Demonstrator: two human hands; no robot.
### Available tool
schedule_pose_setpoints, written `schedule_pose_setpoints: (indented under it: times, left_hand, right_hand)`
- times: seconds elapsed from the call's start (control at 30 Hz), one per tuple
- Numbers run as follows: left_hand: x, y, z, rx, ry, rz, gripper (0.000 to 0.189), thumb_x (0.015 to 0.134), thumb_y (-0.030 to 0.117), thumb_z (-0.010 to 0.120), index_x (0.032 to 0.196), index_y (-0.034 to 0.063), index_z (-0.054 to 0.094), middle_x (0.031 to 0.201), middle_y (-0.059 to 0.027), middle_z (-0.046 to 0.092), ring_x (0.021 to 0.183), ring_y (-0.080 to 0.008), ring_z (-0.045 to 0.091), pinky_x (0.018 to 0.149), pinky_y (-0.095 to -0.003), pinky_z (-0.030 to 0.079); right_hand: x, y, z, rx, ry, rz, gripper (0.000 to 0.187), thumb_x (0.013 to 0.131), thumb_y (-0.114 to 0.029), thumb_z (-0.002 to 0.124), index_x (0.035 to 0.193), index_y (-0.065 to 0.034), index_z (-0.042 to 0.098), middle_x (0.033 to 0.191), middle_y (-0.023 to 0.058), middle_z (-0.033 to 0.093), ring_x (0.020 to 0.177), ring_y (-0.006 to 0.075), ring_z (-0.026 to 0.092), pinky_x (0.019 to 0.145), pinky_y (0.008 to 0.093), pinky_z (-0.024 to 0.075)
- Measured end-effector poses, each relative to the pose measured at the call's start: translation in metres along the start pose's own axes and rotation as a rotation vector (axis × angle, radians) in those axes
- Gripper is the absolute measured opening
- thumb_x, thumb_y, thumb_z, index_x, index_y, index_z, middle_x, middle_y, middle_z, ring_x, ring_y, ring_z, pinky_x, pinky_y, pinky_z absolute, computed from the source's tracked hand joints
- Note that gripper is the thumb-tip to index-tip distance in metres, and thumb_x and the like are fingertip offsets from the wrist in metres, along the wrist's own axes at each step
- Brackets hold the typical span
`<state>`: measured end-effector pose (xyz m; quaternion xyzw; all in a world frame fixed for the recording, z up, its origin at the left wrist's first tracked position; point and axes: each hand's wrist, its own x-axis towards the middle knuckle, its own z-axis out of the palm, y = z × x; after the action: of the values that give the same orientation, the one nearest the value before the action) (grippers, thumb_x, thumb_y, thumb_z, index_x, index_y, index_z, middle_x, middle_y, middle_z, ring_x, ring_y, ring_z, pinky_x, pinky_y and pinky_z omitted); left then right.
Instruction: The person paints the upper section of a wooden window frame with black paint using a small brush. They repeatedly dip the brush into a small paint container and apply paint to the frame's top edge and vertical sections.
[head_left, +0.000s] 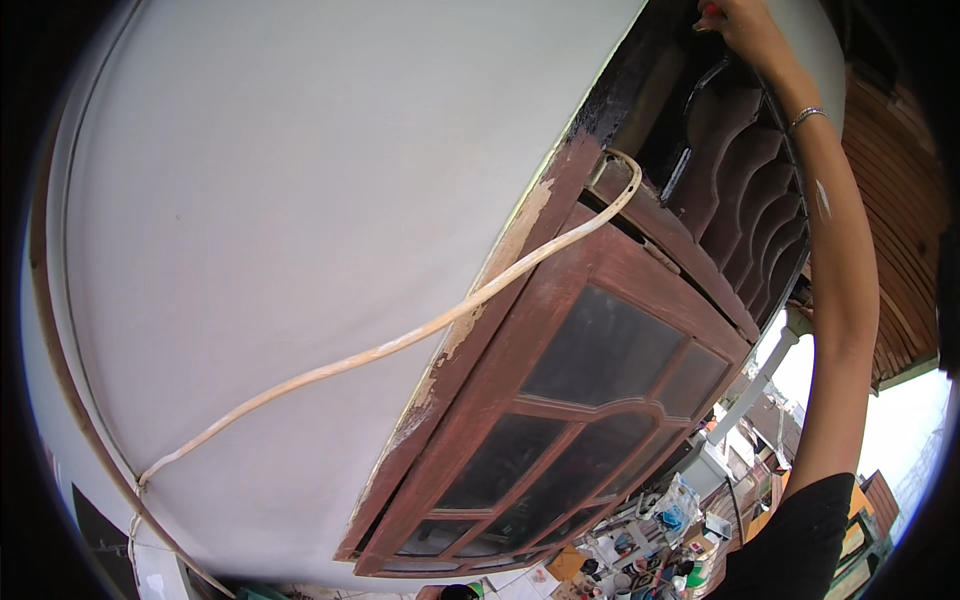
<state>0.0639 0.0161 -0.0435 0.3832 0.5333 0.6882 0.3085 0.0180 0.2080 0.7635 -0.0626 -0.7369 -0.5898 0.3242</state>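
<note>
My right hand (731, 22) is raised at the top right, its fingers closed around a small red object (711, 10), possibly a handle; its far end is cut off by the picture's edge. Beside the hand, the upper part of the wooden frame (611, 97) is coated in wet-looking black, while the lower part is worn reddish brown. Below hangs a brown wooden window shutter with glass panes (607, 345). At the bottom edge, a sliver of my left hand (429, 593) shows against a dark round container (459, 592), mostly cut off.
A pale, curved cable or hose (390, 346) crosses the white wall (300, 187) and the frame. Wavy wooden slats (720, 165) fill the upper opening. Containers, a plastic bag (677, 504) and other clutter lie far below. A corrugated roof (896, 247) is at right.
</note>
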Motion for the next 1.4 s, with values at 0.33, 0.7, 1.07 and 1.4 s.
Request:
schedule_pose_setpoints:
  times: [0.33,0.7,1.07,1.4]
  left_hand:
    - [-0.003,-0.009,0.008,0.013,0.022,-0.026,0.054,0.071,0.023,0.092,0.113,0.0007,0.068,0.1,-0.0151,0.071,0.091,-0.0278,0.068,0.082,-0.04,0.055]
    - [-0.007,-0.003,0.009,-0.003,0.055,-0.029,0.052,0.073,0.026,0.09,0.113,0.0006,0.068,0.098,-0.0147,0.071,0.089,-0.0237,0.067,0.082,-0.0381,0.054]
    - [-0.008,0.018,0.002,0.039,0.043,0.016,0.051,0.074,0.023,0.091,0.113,0.0011,0.068,0.096,-0.0114,0.071,0.088,-0.0229,0.066,0.081,-0.0375,0.054]
    - [-0.004,0.074,-0.008,0.051,0.002,0.062,0.049,0.075,0.019,0.091,0.114,0.0019,0.068,0.1,-0.0124,0.071,0.091,-0.0243,0.067,0.082,-0.0374,0.054]
  right_hand:
    - [-0.007,0.003,0.016,-0.361,-0.17,-0.133,0.005,0.078,-0.001,0.074,0.075,0.0015,0.07,0.077,0.0211,0.071,0.08,0.0374,0.072,0.071,0.0462,0.0549]
    - [-0.009,-0.036,0.004,-0.098,-0.244,-0.04,0.021,0.079,-0.015,0.081,0.075,0.0017,0.067,0.075,0.0195,0.07,0.067,0.0352,0.068,0.063,0.0429,0.0517]
    - [-0.039,-0.062,-0.011,0.156,-0.111,0.166,0.026,0.083,-0.021,0.078,0.083,0.0018,0.065,0.07,0.0151,0.065,0.064,0.0255,0.064,0.061,0.0385,0.0496]
    - [-0.086,-0.059,0.031,0.234,0.069,0.259,0.045,0.1,-0.022,0.06,0.133,0.0012,0.039,0.082,0.0233,0.066,0.08,0.0415,0.068,0.079,0.0489,0.0523]
